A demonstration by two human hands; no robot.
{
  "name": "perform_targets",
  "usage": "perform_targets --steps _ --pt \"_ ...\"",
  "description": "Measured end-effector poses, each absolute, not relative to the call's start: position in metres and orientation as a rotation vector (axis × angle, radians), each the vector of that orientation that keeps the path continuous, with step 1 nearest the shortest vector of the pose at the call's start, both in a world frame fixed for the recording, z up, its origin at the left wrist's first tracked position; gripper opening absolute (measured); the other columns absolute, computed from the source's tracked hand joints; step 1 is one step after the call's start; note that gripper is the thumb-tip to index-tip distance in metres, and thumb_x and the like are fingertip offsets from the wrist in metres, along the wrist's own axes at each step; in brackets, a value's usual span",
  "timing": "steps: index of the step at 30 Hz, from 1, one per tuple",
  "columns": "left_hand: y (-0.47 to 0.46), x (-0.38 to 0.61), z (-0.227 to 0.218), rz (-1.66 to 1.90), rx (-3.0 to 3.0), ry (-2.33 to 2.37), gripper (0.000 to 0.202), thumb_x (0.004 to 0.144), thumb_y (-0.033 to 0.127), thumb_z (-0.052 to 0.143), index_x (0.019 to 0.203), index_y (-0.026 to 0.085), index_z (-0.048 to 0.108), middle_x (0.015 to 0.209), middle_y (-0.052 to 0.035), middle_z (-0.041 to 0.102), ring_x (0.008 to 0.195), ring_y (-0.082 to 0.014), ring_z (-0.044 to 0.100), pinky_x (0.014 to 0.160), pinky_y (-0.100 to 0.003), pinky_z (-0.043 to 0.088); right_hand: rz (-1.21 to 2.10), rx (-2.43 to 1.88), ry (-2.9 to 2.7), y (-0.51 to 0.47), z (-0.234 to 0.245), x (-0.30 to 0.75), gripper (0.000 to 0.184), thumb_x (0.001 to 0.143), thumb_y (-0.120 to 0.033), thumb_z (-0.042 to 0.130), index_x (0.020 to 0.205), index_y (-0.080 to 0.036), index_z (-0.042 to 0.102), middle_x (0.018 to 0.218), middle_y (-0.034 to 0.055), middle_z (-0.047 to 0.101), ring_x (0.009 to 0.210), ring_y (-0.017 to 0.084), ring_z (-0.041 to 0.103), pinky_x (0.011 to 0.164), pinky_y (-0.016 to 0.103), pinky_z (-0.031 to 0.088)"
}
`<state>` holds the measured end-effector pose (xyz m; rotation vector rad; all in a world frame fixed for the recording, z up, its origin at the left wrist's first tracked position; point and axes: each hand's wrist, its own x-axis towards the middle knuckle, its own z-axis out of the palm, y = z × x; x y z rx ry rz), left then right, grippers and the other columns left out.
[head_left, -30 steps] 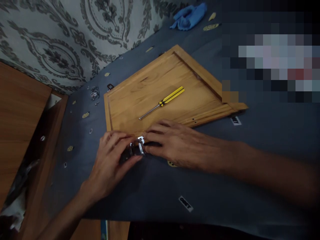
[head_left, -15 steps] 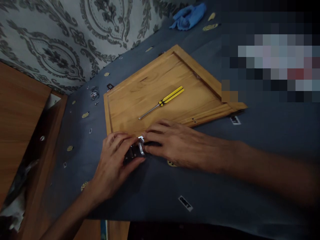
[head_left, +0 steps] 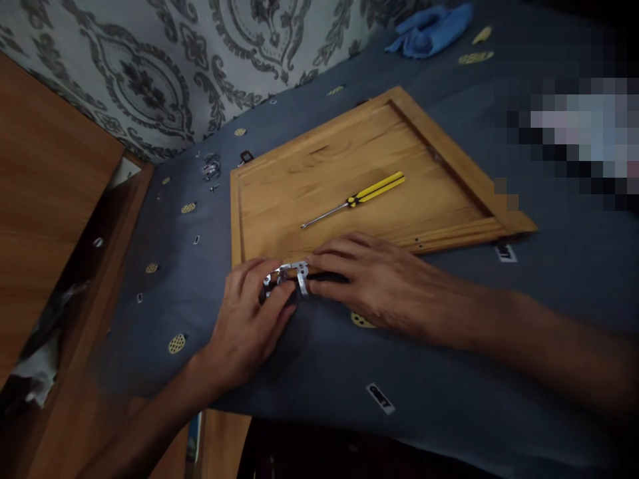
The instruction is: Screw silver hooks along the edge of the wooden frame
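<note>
A silver metal cabinet hinge (head_left: 302,279) sits at the near left edge of a wooden cabinet door (head_left: 279,179). My left hand (head_left: 254,306) is closed around the hinge's left part, with thumb and fingers pinching it and hiding some of it. From the right, my right hand (head_left: 379,283) reaches along the near edge of the door, its fingertips and thumb closed at the hinge's right end. On the door panel lies a screwdriver (head_left: 374,188) with a yellow and black handle, its tip pointing toward my hands.
Loose metal hardware (head_left: 210,167) and a small screw (head_left: 214,188) lie left of the door. A blue cloth (head_left: 429,32) rests at the back. Wooden furniture (head_left: 44,186) stands at left, and a patterned curtain or wall covering (head_left: 164,66) rises behind the dark blue cloth-covered surface (head_left: 319,372).
The view has shifted, so most things sit further right. My left thumb has come in against the hinge, and more of the hinge shows between my hands.
</note>
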<state>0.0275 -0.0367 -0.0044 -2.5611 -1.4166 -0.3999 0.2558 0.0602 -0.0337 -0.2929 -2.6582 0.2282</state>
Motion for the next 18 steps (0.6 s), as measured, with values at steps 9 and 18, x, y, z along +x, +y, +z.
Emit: perform_targets --steps 9,18 --pt "-0.040 0.040 -0.011 -0.368 -2.490 -1.392 0.020 0.100 0.010 0.052 0.118 0.015 0.057 0.133 -0.0172 0.057 0.127 -0.0321 0.052 0.105 -0.053 0.050 0.168 -0.255 -2.625 0.061 -0.035 0.254 0.030 0.093 -0.012 0.062 0.122 -0.018 0.068 0.128 0.0105 0.069 0.113 0.027 0.058 0.096 0.045 0.049" --pt "-0.050 0.038 0.001 -0.511 -2.505 -1.462 0.012 0.099 0.015 0.059 0.111 0.018 0.058 0.134 -0.0147 0.056 0.129 -0.0297 0.050 0.106 -0.050 0.049 0.142 -0.253 -2.631 0.061 -0.036 0.255 0.027 0.097 -0.014 0.057 0.120 -0.019 0.069 0.124 0.0105 0.070 0.107 0.028 0.059 0.091 0.045 0.049"
